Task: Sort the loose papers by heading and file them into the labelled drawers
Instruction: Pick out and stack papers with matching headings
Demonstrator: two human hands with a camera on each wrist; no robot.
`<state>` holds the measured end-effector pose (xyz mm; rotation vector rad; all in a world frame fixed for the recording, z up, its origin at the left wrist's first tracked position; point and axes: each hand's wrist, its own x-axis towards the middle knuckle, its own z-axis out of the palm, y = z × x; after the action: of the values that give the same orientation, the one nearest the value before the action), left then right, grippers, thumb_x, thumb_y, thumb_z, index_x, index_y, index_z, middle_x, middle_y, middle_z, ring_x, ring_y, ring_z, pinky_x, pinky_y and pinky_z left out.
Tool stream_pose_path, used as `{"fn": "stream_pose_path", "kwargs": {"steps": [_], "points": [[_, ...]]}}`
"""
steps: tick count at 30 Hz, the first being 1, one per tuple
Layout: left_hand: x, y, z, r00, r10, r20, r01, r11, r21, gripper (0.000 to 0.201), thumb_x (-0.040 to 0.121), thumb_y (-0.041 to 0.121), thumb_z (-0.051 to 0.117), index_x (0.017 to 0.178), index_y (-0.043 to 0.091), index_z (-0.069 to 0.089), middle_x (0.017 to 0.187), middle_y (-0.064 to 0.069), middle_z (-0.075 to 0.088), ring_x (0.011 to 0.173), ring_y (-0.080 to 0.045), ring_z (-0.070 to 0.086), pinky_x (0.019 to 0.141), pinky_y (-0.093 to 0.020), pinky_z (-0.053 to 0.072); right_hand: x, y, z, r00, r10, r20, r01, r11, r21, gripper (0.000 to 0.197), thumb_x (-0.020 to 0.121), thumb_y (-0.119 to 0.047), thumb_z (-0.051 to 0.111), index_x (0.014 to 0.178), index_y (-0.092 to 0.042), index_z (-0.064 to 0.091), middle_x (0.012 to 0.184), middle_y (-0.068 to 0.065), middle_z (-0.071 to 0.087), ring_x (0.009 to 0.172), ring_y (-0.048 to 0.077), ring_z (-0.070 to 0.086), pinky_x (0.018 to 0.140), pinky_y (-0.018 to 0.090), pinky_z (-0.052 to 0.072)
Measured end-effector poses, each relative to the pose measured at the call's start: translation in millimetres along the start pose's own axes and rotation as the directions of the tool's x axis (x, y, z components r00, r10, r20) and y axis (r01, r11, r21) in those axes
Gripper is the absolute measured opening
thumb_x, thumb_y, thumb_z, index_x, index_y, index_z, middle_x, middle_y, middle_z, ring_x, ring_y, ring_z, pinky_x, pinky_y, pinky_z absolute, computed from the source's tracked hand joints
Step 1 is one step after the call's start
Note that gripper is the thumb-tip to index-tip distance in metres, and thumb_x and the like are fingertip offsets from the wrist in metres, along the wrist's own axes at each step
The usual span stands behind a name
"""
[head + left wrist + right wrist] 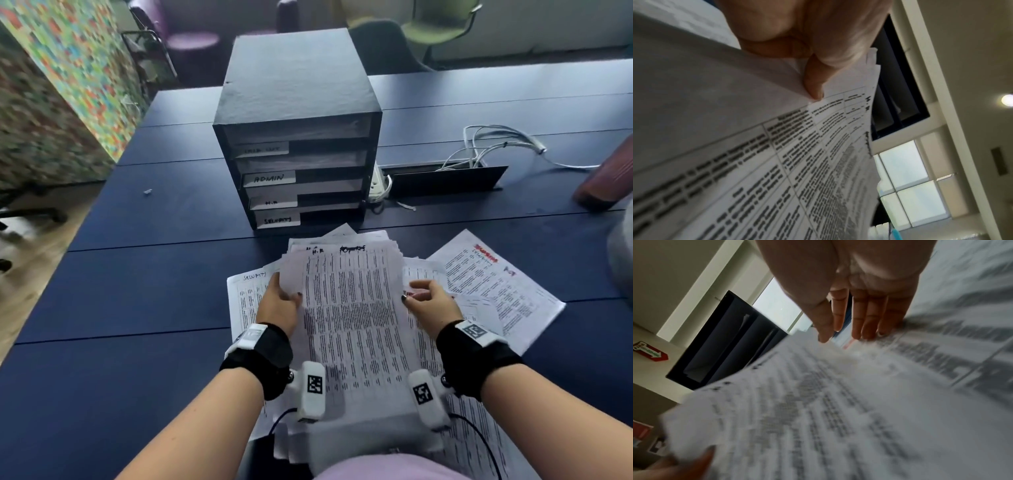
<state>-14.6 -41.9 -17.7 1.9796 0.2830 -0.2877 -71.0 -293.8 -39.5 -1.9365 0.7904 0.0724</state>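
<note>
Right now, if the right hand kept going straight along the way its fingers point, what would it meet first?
The right hand points forward and slightly inward, fingers straight at the right edge of the held stack of papers. Straight on, it would probably brush that edge first; beyond lies the drawer unit. Depth is unclear.

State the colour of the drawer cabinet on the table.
Black drawer cabinet with white labels; clearest in the head view.

office: long dark desk (pixel 137 274), labelled drawer unit (pixel 298 137), cable port (pixel 445 178), swivel chairs (pixel 442 27).
</note>
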Motion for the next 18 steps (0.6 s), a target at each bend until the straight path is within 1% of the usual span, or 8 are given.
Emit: {"fn": "stream_pose_path", "kwargs": {"steps": [2,5,6,9,11,13,16,18], "points": [[3,9,-7,0.999,0.041,-0.037,-0.045,0.989,-0.141,0.035,0.089,0.001,0.054,0.113,0.025,0.05,0.091,0.003,0.063,0.086,-0.022,0.059,0.077,-0.028,0.044,0,4,-10,0.999,0.019,0.035,-0.021,0.998,0.054,0.031,0.08,-0.03,0.069,0.106,-0.023,0.055,0.093,0.001,0.065,0.083,0.02,0.062,0.077,0.036,0.052],[9,23,-21,0.996,0.058,-0.067,-0.079,0.923,-0.377,0.041,0.085,-0.005,0.058,0.113,0.024,0.054,0.098,0.001,0.066,0.089,-0.021,0.058,0.086,-0.037,0.048,-8,-1,-18,0.986,0.009,0.168,-0.045,0.978,0.206,0.037,0.085,-0.034,0.063,0.112,-0.01,0.059,0.087,0.003,0.065,0.068,0.015,0.058,0.05,0.018,0.047],[11,27,-24,0.995,0.069,-0.072,-0.094,0.898,-0.431,0.042,0.082,-0.004,0.062,0.112,0.024,0.055,0.099,0.0,0.066,0.091,-0.022,0.058,0.091,-0.044,0.048,-14,-5,-19,0.978,-0.009,0.209,-0.04,0.973,0.227,0.04,0.086,-0.039,0.061,0.111,-0.008,0.062,0.086,0.002,0.066,0.069,0.014,0.058,0.051,0.016,0.047],[18,41,-35,0.992,0.09,-0.093,-0.126,0.832,-0.541,0.042,0.067,0.009,0.066,0.104,0.028,0.059,0.097,0.003,0.066,0.093,-0.024,0.059,0.093,-0.05,0.046,-25,-11,-21,0.96,-0.094,0.262,0.028,0.969,0.245,0.048,0.081,-0.051,0.06,0.108,-0.011,0.068,0.095,-0.005,0.07,0.091,0.013,0.063,0.082,0.027,0.049],[20,54,-42,0.986,0.134,-0.101,-0.167,0.801,-0.575,0.045,0.066,0.01,0.065,0.107,0.028,0.06,0.1,0.002,0.067,0.096,-0.026,0.059,0.094,-0.051,0.046,-32,-12,-21,0.939,-0.12,0.322,0.0,0.936,0.351,0.062,0.065,-0.055,0.073,0.105,-0.008,0.07,0.093,-0.001,0.073,0.09,0.017,0.068,0.083,0.032,0.051],[21,62,-46,0.981,0.156,-0.116,-0.194,0.777,-0.598,0.045,0.073,0.002,0.065,0.111,0.024,0.059,0.101,0.003,0.067,0.097,-0.025,0.059,0.098,-0.052,0.046,-34,-12,-21,0.901,-0.149,0.406,-0.066,0.881,0.469,0.075,0.046,-0.053,0.086,0.103,-0.007,0.07,0.102,0.011,0.071,0.098,0.029,0.067,0.087,0.042,0.051],[24,66,-50,0.972,0.148,-0.184,-0.23,0.767,-0.599,0.039,0.083,-0.005,0.059,0.111,0.022,0.057,0.101,0.003,0.067,0.098,-0.026,0.06,0.098,-0.055,0.045,-36,-13,-22,0.84,-0.212,0.499,-0.133,0.812,0.568,0.075,0.037,-0.038,0.092,0.101,-0.005,0.07,0.107,0.017,0.069,0.098,0.034,0.065,0.084,0.043,0.054],[25,65,-51,0.97,0.12,-0.21,-0.226,0.758,-0.611,0.036,0.082,-0.001,0.06,0.103,0.027,0.059,0.097,0.005,0.068,0.094,-0.026,0.061,0.095,-0.056,0.047,-38,-14,-24,0.846,-0.206,0.492,-0.184,0.754,0.631,0.085,0.032,-0.035,0.094,0.104,0.0,0.066,0.103,0.017,0.069,0.092,0.033,0.066,0.08,0.042,0.056]]}}
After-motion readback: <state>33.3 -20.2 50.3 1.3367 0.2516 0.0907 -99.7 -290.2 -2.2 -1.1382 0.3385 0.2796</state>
